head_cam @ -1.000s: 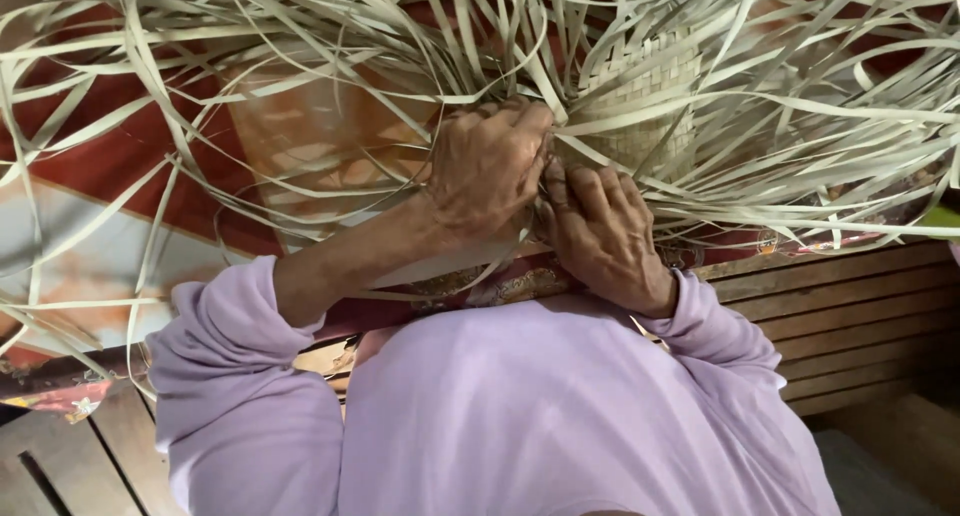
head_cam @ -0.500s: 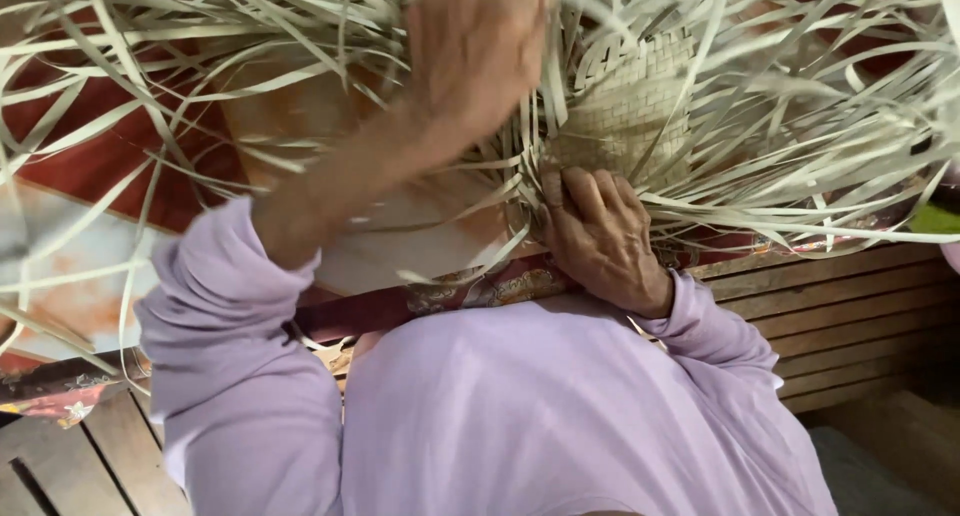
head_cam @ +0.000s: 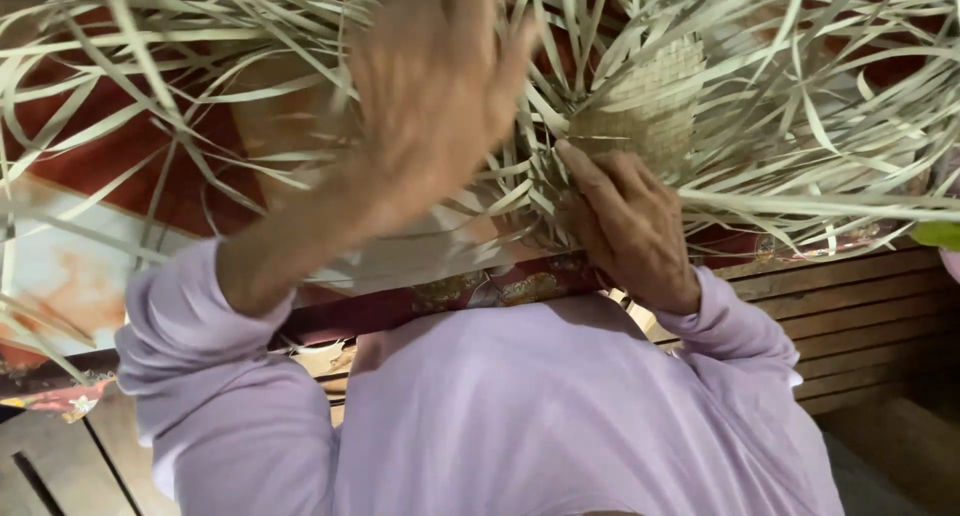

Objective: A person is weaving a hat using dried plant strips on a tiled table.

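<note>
Two hands split the work: the right hand presses flat on the woven piece lying on the mat, while the blurred left hand (grip unclear) lifts among loose strips crowding every side, so snagging one could loosen the weave.

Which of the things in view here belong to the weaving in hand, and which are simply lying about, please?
In hand:
- woven piece, pressed by the right hand
- loose pale strips fanning out of it
- left hand, raised over the strips and blurred

Lying about:
- patterned red cloth beneath
- slatted wooden bench
- green object at the right edge
</note>
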